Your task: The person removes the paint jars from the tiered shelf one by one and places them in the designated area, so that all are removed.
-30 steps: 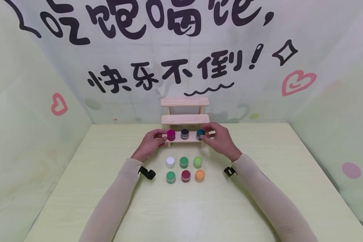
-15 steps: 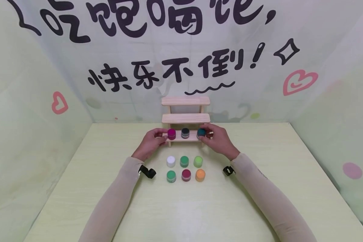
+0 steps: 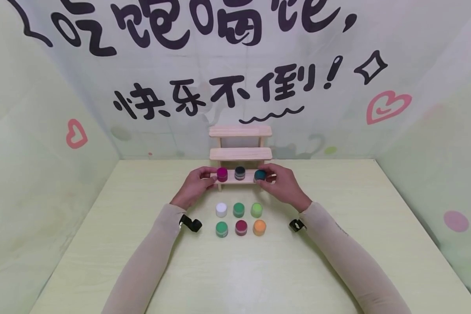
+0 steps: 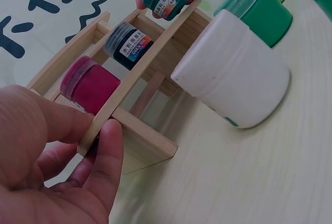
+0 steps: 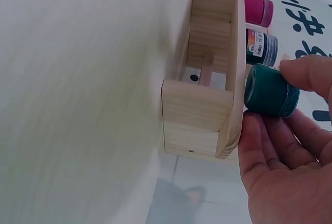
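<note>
Your left hand (image 3: 196, 185) pinches the left edge of the lowest step (image 3: 230, 178) of the wooden stand (image 3: 240, 153), likely to steady it. At that step's right edge, your right hand (image 3: 284, 184) holds the teal jar (image 3: 260, 175) between thumb and fingers, probably for fine control near the black jar (image 3: 240, 173).

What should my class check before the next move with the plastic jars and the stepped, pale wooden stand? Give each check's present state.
1. Pale wooden stand steadied: ok; the left hand grips the left end of its lowest shelf.
2. Teal cylindrical plastic jar held: ok; the right hand pinches it.
3. Teal jar's base flat on the shelf: cannot tell.
4. Magenta cylindrical plastic jar and dark cylindrical plastic jar standing on that shelf: ok.
5. Right hand free for another jar: not ok; it holds the teal one.
</note>
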`<state>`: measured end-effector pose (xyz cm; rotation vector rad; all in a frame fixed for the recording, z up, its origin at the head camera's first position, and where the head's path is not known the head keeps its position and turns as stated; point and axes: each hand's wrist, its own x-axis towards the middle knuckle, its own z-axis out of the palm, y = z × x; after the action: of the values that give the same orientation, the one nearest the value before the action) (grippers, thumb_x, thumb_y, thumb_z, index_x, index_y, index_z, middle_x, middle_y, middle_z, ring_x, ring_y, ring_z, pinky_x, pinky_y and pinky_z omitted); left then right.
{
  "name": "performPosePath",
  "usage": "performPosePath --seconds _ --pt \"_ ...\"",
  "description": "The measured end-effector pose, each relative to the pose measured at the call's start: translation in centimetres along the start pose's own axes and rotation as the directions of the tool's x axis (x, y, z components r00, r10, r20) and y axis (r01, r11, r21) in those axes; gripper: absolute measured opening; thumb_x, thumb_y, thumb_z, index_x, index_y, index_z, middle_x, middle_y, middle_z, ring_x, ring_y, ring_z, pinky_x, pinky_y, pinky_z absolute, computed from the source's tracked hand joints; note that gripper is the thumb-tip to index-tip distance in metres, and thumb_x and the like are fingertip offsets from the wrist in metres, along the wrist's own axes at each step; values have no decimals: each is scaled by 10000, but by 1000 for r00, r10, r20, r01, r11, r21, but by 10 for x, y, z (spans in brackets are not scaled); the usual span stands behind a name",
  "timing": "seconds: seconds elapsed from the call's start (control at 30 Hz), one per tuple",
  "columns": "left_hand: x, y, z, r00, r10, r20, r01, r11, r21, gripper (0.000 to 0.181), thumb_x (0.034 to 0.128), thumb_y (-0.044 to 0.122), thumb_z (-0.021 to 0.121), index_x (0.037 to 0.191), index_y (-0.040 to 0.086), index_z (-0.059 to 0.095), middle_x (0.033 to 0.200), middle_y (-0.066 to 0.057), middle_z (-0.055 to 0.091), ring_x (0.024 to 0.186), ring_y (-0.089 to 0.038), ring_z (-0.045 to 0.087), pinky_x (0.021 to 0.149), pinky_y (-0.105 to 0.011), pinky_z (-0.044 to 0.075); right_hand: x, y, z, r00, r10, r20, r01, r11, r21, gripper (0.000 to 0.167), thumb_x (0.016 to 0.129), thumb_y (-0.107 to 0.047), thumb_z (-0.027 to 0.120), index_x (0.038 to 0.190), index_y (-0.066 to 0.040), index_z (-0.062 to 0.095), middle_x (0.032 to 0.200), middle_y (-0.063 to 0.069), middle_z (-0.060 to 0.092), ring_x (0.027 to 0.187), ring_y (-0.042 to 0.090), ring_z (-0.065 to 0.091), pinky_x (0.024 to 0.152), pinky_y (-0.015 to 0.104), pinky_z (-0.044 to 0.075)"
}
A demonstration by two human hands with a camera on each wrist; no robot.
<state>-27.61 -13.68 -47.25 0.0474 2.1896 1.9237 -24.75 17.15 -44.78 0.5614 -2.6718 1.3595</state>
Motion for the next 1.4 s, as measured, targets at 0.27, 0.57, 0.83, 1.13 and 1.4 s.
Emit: performPosePath --seconds 0.27,0.57,0.83,1.13,1.4 --pt "-1 0 -1 1000 -14 -2 14 1000 1 333 1025 18 648 1357 44 656 1135 -84 485 1052 -186 567 935 -247 642 -8 -10 5 999 -31 29 31 1000 -1 377 938 -109 793 1295 -49 691 1193 103 747 1020 250 726 911 393 670" --pt "1 -1 -1 1000 -9 13 9 1000 7 344 1032 36 649 1376 47 646 1152 -82 475 1072 -182 604 973 -277 637 -18 -23 15 990 -104 93 101 994 38 413 927 -100 812 1309 -6 686 1206 100 739 1014 268 731 909 474 671" --pt "0 0 -1 1000 -20 8 20 1000 4 343 1033 30 643 1376 42 641 1165 -86 470 1079 -184 605 976 -283 637 -24 -32 21 982 -127 140 120 991 56 397 934 -111 814 1303 -34 691 1186 69 739 1030 245 743 932 439 668" --pt "1 0 -1 1000 -29 8 29 1000 -7 332 1035 33 641 1366 56 644 1154 -84 475 1090 -195 591 959 -270 640 -35 -47 31 959 -152 239 131 986 101 406 952 -141 796 1323 -28 675 1216 60 722 1079 274 736 960 475 656" --pt "2 -1 -1 999 -33 8 33 999 -10 332 1034 37 647 1365 57 648 1144 -84 475 1067 -189 609 948 -263 642 -44 -56 42 930 -222 294 181 970 160 410 960 -80 769 1338 28 655 1250 80 713 1097 240 736 958 375 656"
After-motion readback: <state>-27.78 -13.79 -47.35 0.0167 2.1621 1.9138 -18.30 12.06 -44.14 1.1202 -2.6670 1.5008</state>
